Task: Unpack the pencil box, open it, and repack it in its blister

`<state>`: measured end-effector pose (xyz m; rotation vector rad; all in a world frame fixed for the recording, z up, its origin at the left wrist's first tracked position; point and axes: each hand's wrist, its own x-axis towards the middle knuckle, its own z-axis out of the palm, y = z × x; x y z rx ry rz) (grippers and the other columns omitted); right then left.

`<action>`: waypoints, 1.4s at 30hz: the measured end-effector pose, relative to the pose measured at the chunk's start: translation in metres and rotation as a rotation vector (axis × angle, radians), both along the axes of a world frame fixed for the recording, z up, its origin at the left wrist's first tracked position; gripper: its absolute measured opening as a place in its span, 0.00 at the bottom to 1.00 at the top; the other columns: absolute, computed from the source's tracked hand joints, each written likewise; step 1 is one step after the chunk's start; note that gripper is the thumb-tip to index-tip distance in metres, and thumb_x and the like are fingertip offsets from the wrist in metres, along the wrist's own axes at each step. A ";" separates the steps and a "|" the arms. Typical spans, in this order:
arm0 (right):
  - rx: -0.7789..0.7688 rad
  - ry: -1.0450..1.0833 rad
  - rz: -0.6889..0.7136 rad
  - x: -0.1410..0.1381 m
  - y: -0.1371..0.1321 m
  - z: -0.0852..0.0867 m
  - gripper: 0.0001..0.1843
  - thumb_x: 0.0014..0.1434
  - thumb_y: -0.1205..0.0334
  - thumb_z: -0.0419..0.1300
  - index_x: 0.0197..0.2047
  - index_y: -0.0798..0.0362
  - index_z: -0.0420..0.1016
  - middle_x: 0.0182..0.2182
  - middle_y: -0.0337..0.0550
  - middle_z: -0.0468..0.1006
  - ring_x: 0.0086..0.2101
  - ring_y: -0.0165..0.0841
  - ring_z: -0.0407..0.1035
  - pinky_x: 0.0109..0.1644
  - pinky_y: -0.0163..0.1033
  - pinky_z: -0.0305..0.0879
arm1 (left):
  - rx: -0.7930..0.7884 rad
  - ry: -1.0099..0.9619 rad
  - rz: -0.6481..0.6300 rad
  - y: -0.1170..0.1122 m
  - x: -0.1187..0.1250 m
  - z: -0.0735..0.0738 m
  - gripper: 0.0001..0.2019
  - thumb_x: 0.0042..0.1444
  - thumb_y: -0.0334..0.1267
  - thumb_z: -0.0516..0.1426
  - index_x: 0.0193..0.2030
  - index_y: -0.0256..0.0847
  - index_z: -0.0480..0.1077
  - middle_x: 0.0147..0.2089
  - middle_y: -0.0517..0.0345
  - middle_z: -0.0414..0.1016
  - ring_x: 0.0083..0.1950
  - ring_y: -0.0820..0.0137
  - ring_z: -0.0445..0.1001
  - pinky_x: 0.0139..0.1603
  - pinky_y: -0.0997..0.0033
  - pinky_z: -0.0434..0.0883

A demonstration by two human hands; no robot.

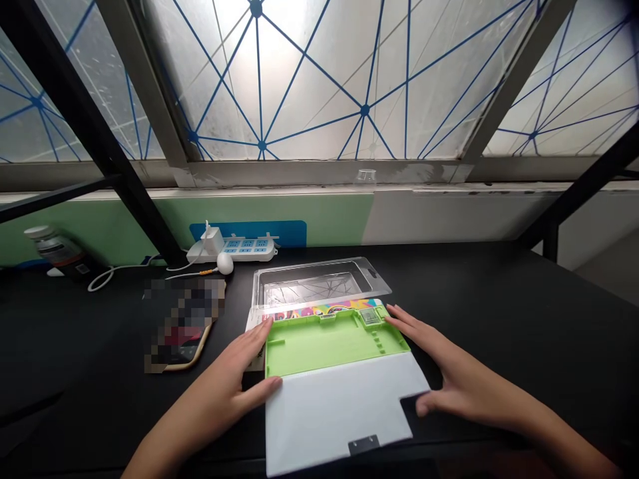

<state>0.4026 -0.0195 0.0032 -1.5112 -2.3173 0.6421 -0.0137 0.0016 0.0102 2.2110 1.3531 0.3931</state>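
Black tabletop: my left hand and right hand rest apart on the lime-green plastic tray; uneven pressure risks tipping it.

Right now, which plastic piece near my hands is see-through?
The clear plastic blister tray, lying furthest from you. The lime-green plastic tray and white flat cover nearer you are solid, so you can't see through them.
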 end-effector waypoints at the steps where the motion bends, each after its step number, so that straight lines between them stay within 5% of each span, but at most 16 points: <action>1: -0.038 -0.012 -0.037 0.002 0.001 -0.004 0.63 0.49 0.37 0.73 0.78 0.39 0.44 0.76 0.52 0.48 0.71 0.61 0.44 0.69 0.66 0.54 | -0.007 0.004 0.001 0.000 0.000 -0.001 0.39 0.67 0.54 0.56 0.79 0.48 0.45 0.79 0.54 0.48 0.77 0.55 0.54 0.73 0.49 0.56; 5: -0.108 0.034 -0.088 0.005 0.007 -0.011 0.53 0.57 0.41 0.68 0.77 0.37 0.46 0.75 0.45 0.52 0.72 0.59 0.41 0.71 0.67 0.52 | -0.035 -0.004 0.015 0.001 -0.003 -0.008 0.37 0.69 0.58 0.52 0.79 0.49 0.46 0.79 0.56 0.46 0.77 0.53 0.52 0.73 0.48 0.56; 11: -0.005 0.192 -0.098 0.002 0.014 -0.011 0.30 0.66 0.41 0.58 0.68 0.40 0.69 0.69 0.44 0.67 0.69 0.52 0.56 0.73 0.63 0.51 | -0.051 -0.134 0.040 -0.001 -0.012 -0.013 0.33 0.72 0.61 0.38 0.78 0.51 0.50 0.79 0.59 0.50 0.77 0.54 0.53 0.74 0.47 0.55; 16: 0.006 0.200 -0.160 -0.005 0.011 -0.012 0.37 0.65 0.41 0.59 0.72 0.44 0.60 0.69 0.50 0.67 0.66 0.51 0.63 0.67 0.59 0.64 | -0.010 -0.187 0.021 0.000 -0.012 -0.016 0.41 0.66 0.69 0.34 0.79 0.51 0.47 0.79 0.57 0.49 0.77 0.53 0.52 0.74 0.49 0.55; 20: 0.052 0.167 -0.127 -0.005 0.013 -0.016 0.42 0.64 0.42 0.62 0.75 0.47 0.54 0.69 0.54 0.66 0.65 0.50 0.64 0.68 0.59 0.64 | 0.050 -0.151 0.016 0.003 -0.007 -0.019 0.44 0.64 0.70 0.45 0.80 0.53 0.37 0.78 0.50 0.54 0.75 0.51 0.58 0.72 0.47 0.61; 23: 0.153 0.104 -0.105 -0.003 0.014 -0.021 0.39 0.64 0.44 0.63 0.73 0.45 0.59 0.67 0.52 0.69 0.65 0.52 0.65 0.67 0.62 0.64 | 0.107 -0.080 0.043 0.003 -0.003 -0.020 0.51 0.61 0.58 0.62 0.80 0.55 0.32 0.75 0.48 0.61 0.72 0.51 0.65 0.68 0.49 0.68; 26: 0.274 0.085 -0.029 -0.002 0.012 -0.021 0.31 0.66 0.49 0.63 0.70 0.43 0.66 0.64 0.49 0.74 0.62 0.50 0.69 0.65 0.59 0.68 | 0.263 -0.083 0.013 0.001 -0.002 -0.021 0.50 0.57 0.45 0.67 0.78 0.60 0.42 0.72 0.53 0.67 0.67 0.54 0.73 0.63 0.55 0.74; 30: 0.455 0.140 0.056 -0.006 0.009 -0.008 0.29 0.66 0.56 0.64 0.69 0.40 0.68 0.59 0.44 0.79 0.58 0.45 0.74 0.62 0.52 0.73 | 0.507 -0.221 -0.027 0.003 -0.002 -0.015 0.38 0.60 0.44 0.64 0.74 0.55 0.54 0.71 0.51 0.68 0.69 0.52 0.69 0.67 0.54 0.69; 34: 0.508 0.207 -0.026 -0.015 0.030 0.011 0.24 0.66 0.57 0.64 0.65 0.41 0.74 0.57 0.43 0.81 0.55 0.44 0.77 0.57 0.47 0.77 | 0.435 -0.200 0.105 0.027 0.011 0.006 0.32 0.65 0.49 0.58 0.74 0.50 0.56 0.71 0.46 0.67 0.69 0.51 0.69 0.65 0.51 0.71; 38: 0.435 0.301 -0.093 -0.024 0.079 0.020 0.24 0.65 0.54 0.63 0.63 0.47 0.76 0.53 0.45 0.83 0.45 0.45 0.82 0.44 0.44 0.83 | 0.394 -0.148 0.162 0.067 0.030 0.028 0.33 0.64 0.56 0.59 0.70 0.43 0.61 0.70 0.43 0.68 0.69 0.50 0.68 0.66 0.47 0.69; 42: 0.467 0.327 -0.112 -0.027 0.118 0.011 0.25 0.65 0.53 0.62 0.63 0.49 0.75 0.55 0.47 0.82 0.49 0.46 0.80 0.52 0.48 0.80 | 0.441 -0.084 0.165 0.098 0.039 0.031 0.33 0.65 0.57 0.57 0.70 0.39 0.62 0.69 0.41 0.69 0.68 0.50 0.68 0.66 0.45 0.68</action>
